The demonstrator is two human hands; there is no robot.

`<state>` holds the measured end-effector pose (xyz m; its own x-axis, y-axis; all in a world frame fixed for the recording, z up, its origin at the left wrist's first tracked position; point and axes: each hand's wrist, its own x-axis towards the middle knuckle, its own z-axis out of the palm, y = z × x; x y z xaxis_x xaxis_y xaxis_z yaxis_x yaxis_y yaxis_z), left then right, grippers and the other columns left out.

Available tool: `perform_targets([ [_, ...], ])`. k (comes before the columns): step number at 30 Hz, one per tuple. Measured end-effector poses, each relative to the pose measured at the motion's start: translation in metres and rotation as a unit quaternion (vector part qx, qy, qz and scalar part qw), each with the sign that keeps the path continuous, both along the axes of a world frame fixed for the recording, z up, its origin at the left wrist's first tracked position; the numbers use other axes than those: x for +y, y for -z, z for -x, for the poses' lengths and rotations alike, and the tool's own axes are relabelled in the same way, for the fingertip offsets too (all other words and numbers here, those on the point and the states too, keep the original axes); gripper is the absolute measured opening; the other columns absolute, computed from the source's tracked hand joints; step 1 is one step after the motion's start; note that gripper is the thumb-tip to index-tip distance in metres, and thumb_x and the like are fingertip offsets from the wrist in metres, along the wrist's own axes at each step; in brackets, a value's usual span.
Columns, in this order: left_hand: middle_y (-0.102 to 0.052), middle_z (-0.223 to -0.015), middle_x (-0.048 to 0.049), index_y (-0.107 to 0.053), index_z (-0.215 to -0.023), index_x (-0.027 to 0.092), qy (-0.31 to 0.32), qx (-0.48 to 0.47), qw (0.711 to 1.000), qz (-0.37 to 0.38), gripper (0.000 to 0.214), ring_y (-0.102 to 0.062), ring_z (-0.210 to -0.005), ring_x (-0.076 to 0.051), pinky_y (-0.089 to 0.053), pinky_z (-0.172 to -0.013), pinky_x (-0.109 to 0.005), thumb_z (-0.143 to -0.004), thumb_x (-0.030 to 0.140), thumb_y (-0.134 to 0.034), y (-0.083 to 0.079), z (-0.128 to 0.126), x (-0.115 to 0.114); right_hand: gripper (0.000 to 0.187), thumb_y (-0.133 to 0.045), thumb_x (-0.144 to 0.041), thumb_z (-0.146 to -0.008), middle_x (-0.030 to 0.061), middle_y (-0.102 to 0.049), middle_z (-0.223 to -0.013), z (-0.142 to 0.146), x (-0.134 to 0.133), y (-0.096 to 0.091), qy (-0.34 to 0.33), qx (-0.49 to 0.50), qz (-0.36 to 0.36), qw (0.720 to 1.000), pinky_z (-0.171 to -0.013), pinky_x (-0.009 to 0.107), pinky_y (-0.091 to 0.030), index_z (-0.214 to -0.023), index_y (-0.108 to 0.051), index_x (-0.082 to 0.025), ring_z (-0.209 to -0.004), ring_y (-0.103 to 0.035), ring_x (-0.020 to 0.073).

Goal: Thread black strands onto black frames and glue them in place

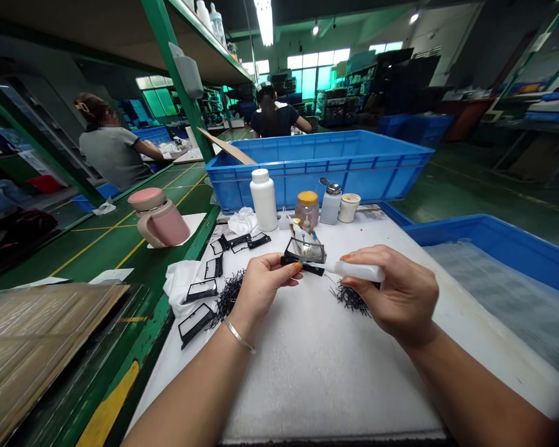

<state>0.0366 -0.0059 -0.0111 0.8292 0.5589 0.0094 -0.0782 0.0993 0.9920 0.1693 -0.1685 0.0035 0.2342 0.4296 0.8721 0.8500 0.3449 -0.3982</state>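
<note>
My left hand [263,279] pinches a black plastic frame [315,270] with a clear window between thumb and fingers. In my right hand [400,292] is a small white squeeze bottle [361,272], lying nearly level. Its narrow tip points left at the frame's lower bar; whether it touches cannot be made out. Below the bottle lies a pile of thin black strips [351,299], and a second pile of black strips [230,297] sits by my left wrist. Several similar black frames [196,324] are laid out along the table's left side.
At the back of the white table [326,385] stand a white bottle [263,202], a yellow-lidded jar [307,208], a pump dispenser [330,205] and a small tub [349,208]. Behind is a blue crate [317,171]. A pink mug [161,220] stands left. Two people sit further off.
</note>
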Motion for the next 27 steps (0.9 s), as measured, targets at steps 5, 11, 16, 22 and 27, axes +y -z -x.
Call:
perform_targets([
  [5, -0.069, -0.08, -0.0074, -0.071, -0.087, 0.011, 0.0, 0.0, 1.0, -0.001, 0.024, -0.064, -0.076, -0.015, -0.051, -0.067, -0.021, -0.075, 0.032, -0.075, 0.0004, 0.0007, 0.0, 0.027, -0.075, -0.007, -0.071, 0.0041, -0.069, -0.086, 0.0008, -0.0004, -0.0009, 0.004, -0.002, 0.003, 1.0, -0.066, 0.031, -0.051, -0.094, -0.067, -0.018, -0.077, -0.064, 0.0177],
  [11, -0.069, -0.08, -0.0073, -0.071, -0.087, 0.012, -0.002, 0.002, 1.0, 0.0, 0.024, -0.064, -0.075, -0.015, -0.051, -0.067, -0.022, -0.075, 0.033, -0.075, -0.0007, 0.0012, -0.0003, 0.028, -0.075, -0.007, -0.07, 0.0039, -0.07, -0.086, 0.0011, -0.0015, -0.0008, 0.01, -0.006, 0.004, 1.0, -0.066, 0.032, -0.051, -0.094, -0.068, -0.02, -0.077, -0.064, 0.0185],
  [16, -0.069, -0.079, -0.0074, -0.072, -0.085, 0.012, -0.003, 0.001, 1.0, 0.002, 0.024, -0.064, -0.075, -0.016, -0.051, -0.067, -0.023, -0.074, 0.033, -0.076, -0.0016, 0.0005, -0.0001, 0.028, -0.075, -0.008, -0.071, 0.0037, -0.07, -0.085, 0.0017, -0.0006, -0.0009, 0.017, -0.008, 0.007, 1.0, -0.065, 0.032, -0.051, -0.094, -0.068, -0.021, -0.076, -0.065, 0.0189],
  [22, -0.069, -0.079, -0.0071, -0.071, -0.084, 0.012, -0.005, 0.003, 1.0, 0.005, 0.024, -0.064, -0.075, -0.016, -0.051, -0.067, -0.023, -0.074, 0.033, -0.076, -0.0023, 0.0004, -0.0005, 0.028, -0.075, -0.007, -0.07, 0.004, -0.069, -0.084, 0.002, -0.0004, -0.0019, 0.014, -0.011, 0.005, 1.0, -0.065, 0.032, -0.051, -0.093, -0.068, -0.02, -0.076, -0.064, 0.0184],
  [27, -0.069, -0.079, -0.007, -0.071, -0.085, 0.011, -0.004, 0.002, 1.0, 0.008, 0.025, -0.064, -0.075, -0.016, -0.052, -0.067, -0.023, -0.074, 0.032, -0.076, -0.0027, 0.0006, -0.0005, 0.027, -0.075, -0.007, -0.071, 0.0041, -0.07, -0.085, 0.0017, 0.0, -0.0018, 0.013, -0.009, 0.001, 1.0, -0.065, 0.032, -0.051, -0.094, -0.068, -0.02, -0.076, -0.065, 0.0185],
])
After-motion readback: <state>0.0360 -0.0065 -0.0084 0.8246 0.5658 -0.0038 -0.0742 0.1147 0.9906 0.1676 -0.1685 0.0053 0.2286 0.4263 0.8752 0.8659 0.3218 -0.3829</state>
